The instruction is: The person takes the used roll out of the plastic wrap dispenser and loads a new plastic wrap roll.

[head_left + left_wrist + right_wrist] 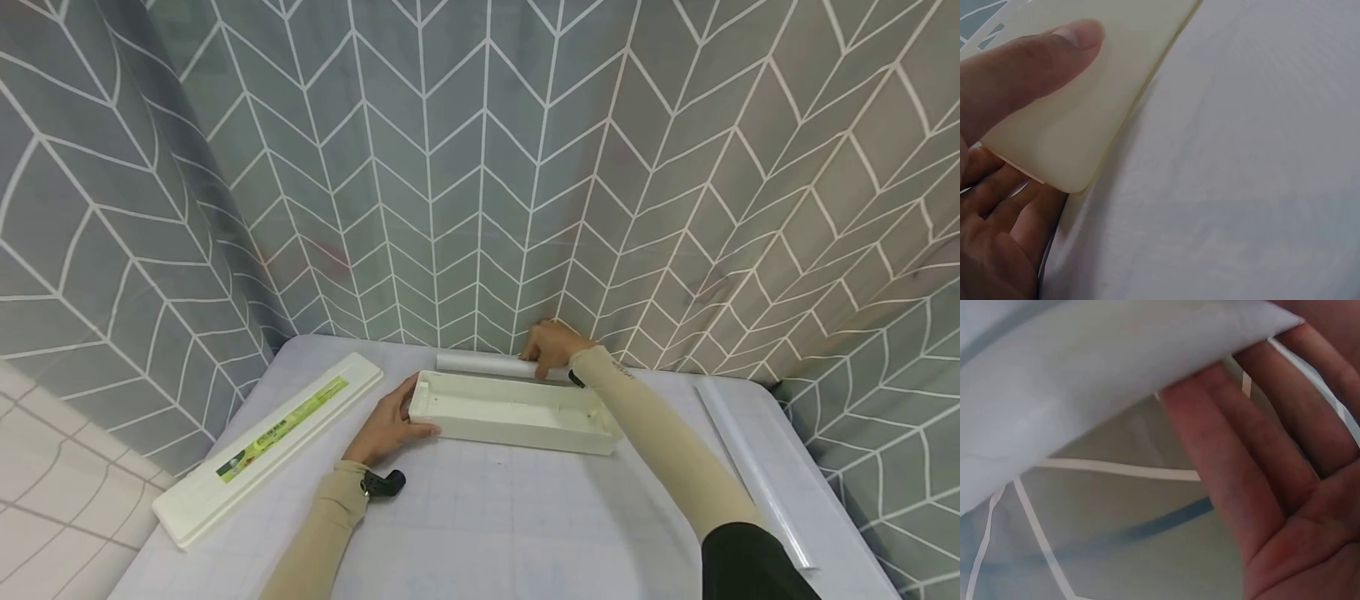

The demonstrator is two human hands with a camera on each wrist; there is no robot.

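Note:
A long off-white plastic box (517, 429), open at the top, stands on the table in the head view. My left hand (385, 423) grips its left end. In the left wrist view the thumb (1054, 59) lies on the box's side wall (1079, 119), with the other fingers around the end. Behind the box lies a white roll (480, 363), partly hidden by it. My right hand (553, 346) holds that roll near its right part. The right wrist view shows several fingers (1222, 450) against a white surface (1085, 381), the thumb out of sight.
A long white lid (300, 467) with a green label lies slanted at the table's left. A clear, shiny roll (753, 471) lies along the right side. The table (480, 525) has a pale cloth, and a grey patterned curtain (465, 167) hangs behind its back edge.

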